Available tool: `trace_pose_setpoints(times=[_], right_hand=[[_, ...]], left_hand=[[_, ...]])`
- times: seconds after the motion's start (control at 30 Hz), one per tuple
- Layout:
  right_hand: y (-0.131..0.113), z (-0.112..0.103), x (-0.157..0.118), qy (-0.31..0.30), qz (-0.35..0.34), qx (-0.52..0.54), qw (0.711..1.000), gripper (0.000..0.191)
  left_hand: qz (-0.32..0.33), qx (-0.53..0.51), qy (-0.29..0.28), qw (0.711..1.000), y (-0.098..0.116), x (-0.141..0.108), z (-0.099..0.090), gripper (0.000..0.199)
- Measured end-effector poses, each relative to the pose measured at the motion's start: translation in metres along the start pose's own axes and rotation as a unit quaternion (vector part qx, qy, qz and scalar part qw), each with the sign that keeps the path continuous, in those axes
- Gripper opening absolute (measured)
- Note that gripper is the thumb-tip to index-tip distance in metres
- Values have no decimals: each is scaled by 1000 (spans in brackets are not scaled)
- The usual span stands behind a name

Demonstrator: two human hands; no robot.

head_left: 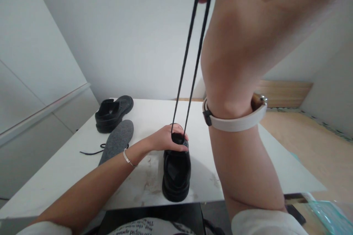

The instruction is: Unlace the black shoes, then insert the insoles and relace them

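A wide white surface [286,169] carried everything, with brown smudges near its front edge. On it, just ahead of the wearer, stood a low black shoe [176,176], its long axis running almost straight away, heel nearest and toe beyond. A second black shoe with a thick sole [113,114] sat farther off to the left, and a flat grey felt insole [117,141] lay near it, between that shoe and the left forearm.

The left hand [165,137] was the nearer one: it touched the front shoe from its left, thumb and fingers part open and curved around the toe end. The right hand [234,33] was well above and to the right, fingers curled on a long black lace [194,9]; the top of its grip was cut off. Two taut strands slanted from the shoe's front up to it. A short black lace end [92,153] lay beside the insole.
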State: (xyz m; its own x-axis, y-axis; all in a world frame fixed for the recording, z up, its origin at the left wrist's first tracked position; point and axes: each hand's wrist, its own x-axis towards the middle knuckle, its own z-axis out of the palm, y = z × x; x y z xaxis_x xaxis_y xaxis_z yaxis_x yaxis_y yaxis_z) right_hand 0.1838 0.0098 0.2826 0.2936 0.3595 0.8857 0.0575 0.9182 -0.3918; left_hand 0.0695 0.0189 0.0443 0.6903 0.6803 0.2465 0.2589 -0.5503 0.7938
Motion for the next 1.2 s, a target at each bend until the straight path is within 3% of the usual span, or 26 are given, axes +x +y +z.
trace_pose_setpoints(times=[0.1,0.17,0.27,0.37,0.4,0.53,0.63,0.73,0.87,1.0,1.1,1.2], right_hand=[[-6,-4,-10,53,-139,-71,986,33],[-10,-9,-15,54,-172,-90,980,31],[-13,-18,-19,23,-175,-78,981,26],[-16,-22,-22,-23,-161,-62,985,24],[-18,-22,-23,-32,-149,-60,986,25],[-24,-18,-29,-33,-120,-42,991,23],[-22,-16,-30,-23,-126,-32,991,25],[-19,-19,-31,-6,-149,-39,988,33],[-27,-23,-36,-5,-146,-41,988,30],[-32,-26,-47,-3,-78,-10,997,20],[-22,-33,-55,61,-9,48,997,13],[-3,-55,-64,93,61,105,988,12]], left_hand=[[-23,4,-4,1000,-2,1,0,32],[-41,8,30,999,2,0,0,46],[-11,25,194,981,24,-2,-4,69],[127,54,395,908,64,0,-16,42],[181,68,423,885,79,2,-22,29],[326,117,453,821,133,18,-47,15],[332,142,452,816,160,26,-61,7],[306,174,457,817,174,30,-68,6],[297,157,453,826,177,34,-71,14],[309,59,401,860,172,34,-72,14],[284,-55,352,890,163,30,-79,10],[233,-165,332,899,144,22,-98,12]])
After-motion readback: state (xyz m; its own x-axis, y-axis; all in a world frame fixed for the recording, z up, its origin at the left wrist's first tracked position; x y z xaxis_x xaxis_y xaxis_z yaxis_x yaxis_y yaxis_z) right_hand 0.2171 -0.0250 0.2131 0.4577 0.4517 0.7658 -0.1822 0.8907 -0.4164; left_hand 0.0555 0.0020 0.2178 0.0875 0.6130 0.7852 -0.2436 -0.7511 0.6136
